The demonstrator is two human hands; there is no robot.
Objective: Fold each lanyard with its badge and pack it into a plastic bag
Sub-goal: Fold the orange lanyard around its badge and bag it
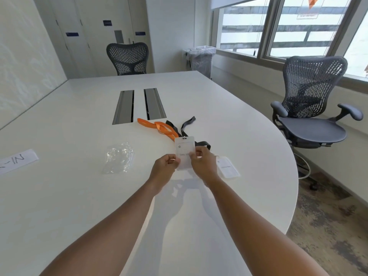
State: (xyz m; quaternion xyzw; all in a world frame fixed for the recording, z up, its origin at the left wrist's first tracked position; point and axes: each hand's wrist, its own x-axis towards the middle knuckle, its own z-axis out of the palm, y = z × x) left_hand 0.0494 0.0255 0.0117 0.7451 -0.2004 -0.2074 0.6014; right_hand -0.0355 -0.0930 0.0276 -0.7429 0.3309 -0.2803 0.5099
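Badge (pixel 184 150) count: two. One is pinched upright over the table (pixel 59 196), left hand (pixel 166 166) closed on its left edge, right hand (pixel 202 162) on its right edge. Second badge (pixel 227 167) is laid flat just right of the right hand, near the curved table edge. One clear plastic bag (pixel 118 157) is seen to the left, well apart. Two lanyards beyond: orange lanyard (pixel 159 127), black lanyard (pixel 186 125), overlapped. Open tabletop is left in front and further left.

A big white counter (pixel 79 120) fills the room; two gray chairs (pixel 310 108) sit by; bright windows (pixel 278 28) let in light.
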